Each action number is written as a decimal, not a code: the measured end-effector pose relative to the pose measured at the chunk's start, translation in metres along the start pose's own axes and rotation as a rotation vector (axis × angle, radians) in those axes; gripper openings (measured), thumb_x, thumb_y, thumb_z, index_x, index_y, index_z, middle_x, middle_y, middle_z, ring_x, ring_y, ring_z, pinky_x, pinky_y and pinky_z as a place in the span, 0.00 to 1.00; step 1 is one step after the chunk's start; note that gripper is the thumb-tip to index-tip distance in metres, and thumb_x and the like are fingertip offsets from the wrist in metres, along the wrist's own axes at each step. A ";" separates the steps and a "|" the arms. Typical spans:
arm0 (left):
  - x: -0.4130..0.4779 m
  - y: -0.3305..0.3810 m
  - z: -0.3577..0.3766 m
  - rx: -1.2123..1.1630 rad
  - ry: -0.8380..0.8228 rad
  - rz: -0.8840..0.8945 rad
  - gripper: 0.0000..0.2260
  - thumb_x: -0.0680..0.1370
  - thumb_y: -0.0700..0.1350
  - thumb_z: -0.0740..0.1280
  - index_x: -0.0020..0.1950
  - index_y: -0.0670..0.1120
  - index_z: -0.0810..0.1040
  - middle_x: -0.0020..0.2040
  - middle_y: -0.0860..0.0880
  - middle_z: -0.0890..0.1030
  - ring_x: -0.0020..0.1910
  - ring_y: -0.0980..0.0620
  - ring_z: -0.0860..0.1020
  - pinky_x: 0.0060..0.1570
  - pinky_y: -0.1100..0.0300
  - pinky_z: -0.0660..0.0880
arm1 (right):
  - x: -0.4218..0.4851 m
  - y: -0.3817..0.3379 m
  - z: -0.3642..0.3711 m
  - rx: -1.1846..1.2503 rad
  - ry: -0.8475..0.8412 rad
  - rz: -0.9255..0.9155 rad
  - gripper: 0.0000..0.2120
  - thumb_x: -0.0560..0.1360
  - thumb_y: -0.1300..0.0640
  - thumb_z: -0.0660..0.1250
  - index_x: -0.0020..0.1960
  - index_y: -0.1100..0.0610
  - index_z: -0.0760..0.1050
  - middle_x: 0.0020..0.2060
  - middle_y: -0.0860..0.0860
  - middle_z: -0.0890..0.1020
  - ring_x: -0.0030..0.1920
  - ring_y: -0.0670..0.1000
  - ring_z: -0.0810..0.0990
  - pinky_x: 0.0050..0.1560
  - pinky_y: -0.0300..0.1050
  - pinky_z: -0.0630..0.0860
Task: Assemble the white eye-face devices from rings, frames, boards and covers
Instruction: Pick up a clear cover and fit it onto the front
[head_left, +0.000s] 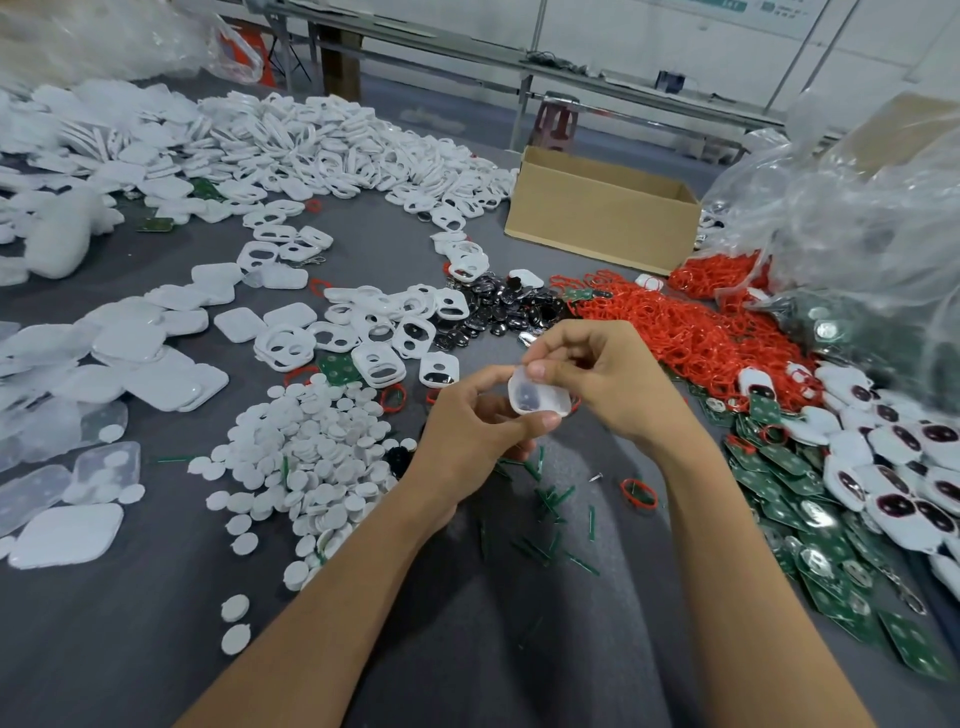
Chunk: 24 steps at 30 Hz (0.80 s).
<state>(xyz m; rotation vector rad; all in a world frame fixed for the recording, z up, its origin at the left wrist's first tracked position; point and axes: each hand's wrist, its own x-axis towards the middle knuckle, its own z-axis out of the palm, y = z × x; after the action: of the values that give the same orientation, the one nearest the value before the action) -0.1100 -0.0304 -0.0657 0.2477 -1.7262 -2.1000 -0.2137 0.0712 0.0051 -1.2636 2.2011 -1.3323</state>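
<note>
Grey cloth-covered bench (130, 649), left hand (467, 431) and right hand (597, 374) with curled fingers pinching a translucent, rounded-square cover (537, 395) by its edges, thin red rings (701, 332) heaped beyond the right fingers, flat white discs (311, 447) piled left of the left fingers

Even bright light, warped blurry edges
</note>
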 end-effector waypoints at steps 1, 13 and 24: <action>0.000 0.000 0.000 -0.001 -0.002 -0.001 0.12 0.71 0.37 0.75 0.50 0.50 0.81 0.35 0.49 0.83 0.30 0.54 0.78 0.33 0.64 0.77 | 0.000 0.000 -0.001 0.009 -0.002 0.001 0.01 0.73 0.68 0.70 0.44 0.65 0.79 0.38 0.70 0.80 0.35 0.55 0.72 0.36 0.47 0.68; 0.000 -0.001 0.001 0.020 -0.029 0.001 0.11 0.71 0.38 0.76 0.48 0.52 0.82 0.36 0.49 0.83 0.31 0.54 0.78 0.34 0.64 0.76 | 0.000 0.004 -0.002 0.045 -0.038 0.016 0.01 0.73 0.67 0.69 0.45 0.66 0.79 0.39 0.75 0.77 0.34 0.61 0.73 0.39 0.53 0.68; 0.000 0.000 0.000 0.011 -0.012 0.007 0.10 0.72 0.38 0.75 0.50 0.49 0.82 0.36 0.48 0.83 0.31 0.54 0.78 0.34 0.63 0.77 | 0.000 0.006 -0.001 -0.128 0.000 -0.033 0.03 0.71 0.65 0.73 0.43 0.59 0.83 0.36 0.60 0.83 0.39 0.63 0.79 0.40 0.53 0.77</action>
<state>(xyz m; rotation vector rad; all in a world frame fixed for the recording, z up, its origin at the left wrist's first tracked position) -0.1098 -0.0302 -0.0661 0.2326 -1.7437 -2.0911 -0.2174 0.0723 0.0011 -1.3505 2.3077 -1.2198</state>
